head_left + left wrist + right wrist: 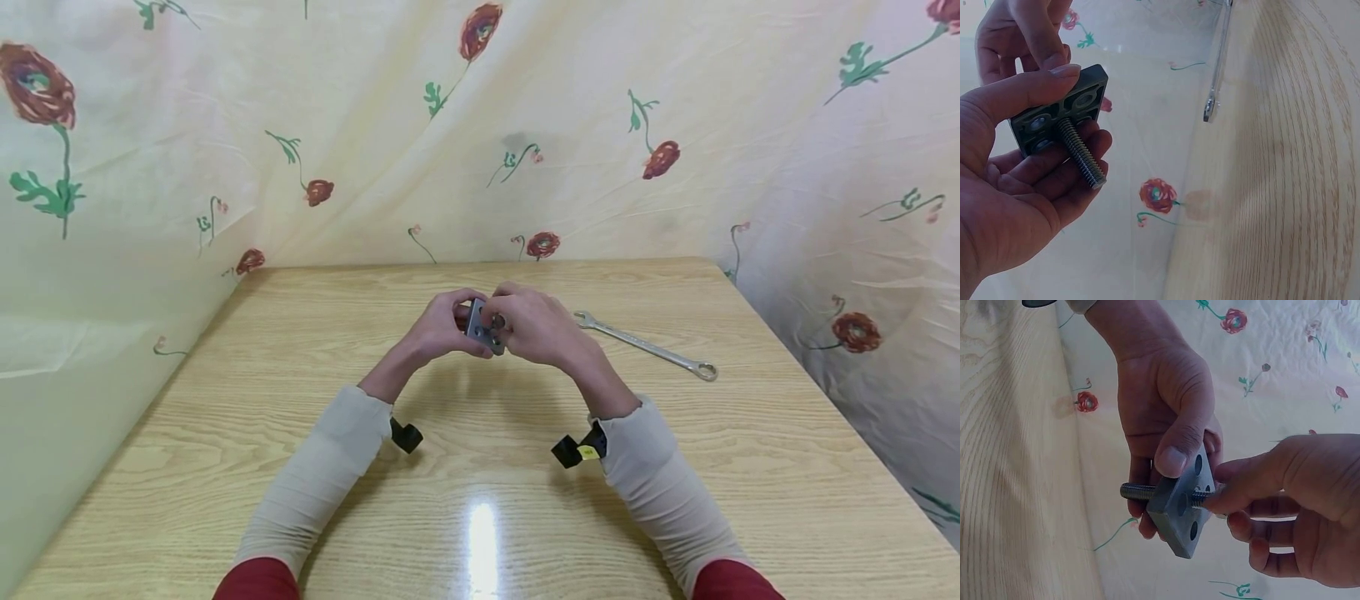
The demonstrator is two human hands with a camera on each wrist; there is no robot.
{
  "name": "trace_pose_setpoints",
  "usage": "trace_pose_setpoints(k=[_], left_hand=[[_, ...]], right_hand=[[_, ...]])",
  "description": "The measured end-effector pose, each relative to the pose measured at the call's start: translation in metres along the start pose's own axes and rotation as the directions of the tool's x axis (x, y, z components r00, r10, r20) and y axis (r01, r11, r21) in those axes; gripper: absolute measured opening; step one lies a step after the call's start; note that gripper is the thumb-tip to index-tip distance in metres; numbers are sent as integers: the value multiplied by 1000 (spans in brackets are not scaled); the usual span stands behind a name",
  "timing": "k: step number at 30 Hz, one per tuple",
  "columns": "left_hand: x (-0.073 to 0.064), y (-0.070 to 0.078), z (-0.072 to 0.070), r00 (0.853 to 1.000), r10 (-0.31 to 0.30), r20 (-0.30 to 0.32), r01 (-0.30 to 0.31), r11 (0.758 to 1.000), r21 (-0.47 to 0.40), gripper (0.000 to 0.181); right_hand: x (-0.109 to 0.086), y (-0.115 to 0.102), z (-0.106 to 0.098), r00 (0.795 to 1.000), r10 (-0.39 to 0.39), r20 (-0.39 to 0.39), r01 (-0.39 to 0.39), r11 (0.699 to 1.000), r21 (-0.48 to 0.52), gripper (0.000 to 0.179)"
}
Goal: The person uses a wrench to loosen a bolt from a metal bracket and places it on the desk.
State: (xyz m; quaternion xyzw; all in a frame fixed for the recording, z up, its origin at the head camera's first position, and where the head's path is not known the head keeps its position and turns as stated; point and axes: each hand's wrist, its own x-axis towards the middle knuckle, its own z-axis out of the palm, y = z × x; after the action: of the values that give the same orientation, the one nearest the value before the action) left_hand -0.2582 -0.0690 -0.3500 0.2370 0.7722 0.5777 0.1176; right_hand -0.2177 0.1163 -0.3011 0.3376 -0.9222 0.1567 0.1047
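My left hand (438,329) grips a grey square plate (1175,509) with holes in it, thumb on one face and fingers behind. A threaded bolt (1082,153) passes through the plate's middle. Its bare threaded end sticks out on the side toward the left palm. On the opposite face, my right hand (1304,506) pinches the bolt's other end between thumb and fingertips, which hide most of that end. Both hands are raised over the middle of the table, the plate tilted between them.
A combination wrench (648,346) lies slantwise on the wooden table (480,450), to the right of the hands. Flower-patterned cloth (375,150) hangs behind the table and along both sides. Each wrist wears a small black camera (407,435).
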Motion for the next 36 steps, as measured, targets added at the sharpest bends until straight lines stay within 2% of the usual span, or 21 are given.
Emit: trace_pose_setpoints(k=[4, 12, 19, 23, 36], left_hand=[[1, 0, 0, 1000, -11, -1, 11, 1000, 6, 67], [0, -1, 0, 1000, -28, -8, 28, 1000, 12, 68], [0, 0, 0, 1000, -17, -5, 17, 1000, 19, 62], [0, 0, 1, 1000, -13, -7, 13, 1000, 26, 62], [1, -1, 1, 1000, -9, 2, 9, 1000, 11, 63]], right_hand=[[0, 1, -1, 999, 31, -13, -30, 999, 21, 18], [1, 1, -2, 988, 149, 39, -150, 988, 25, 31], [3, 3, 0, 976, 206, 65, -210, 976, 57, 25], [3, 3, 1, 981, 189, 50, -191, 981, 41, 20], [1, 4, 1, 998, 54, 30, -53, 999, -3, 10]])
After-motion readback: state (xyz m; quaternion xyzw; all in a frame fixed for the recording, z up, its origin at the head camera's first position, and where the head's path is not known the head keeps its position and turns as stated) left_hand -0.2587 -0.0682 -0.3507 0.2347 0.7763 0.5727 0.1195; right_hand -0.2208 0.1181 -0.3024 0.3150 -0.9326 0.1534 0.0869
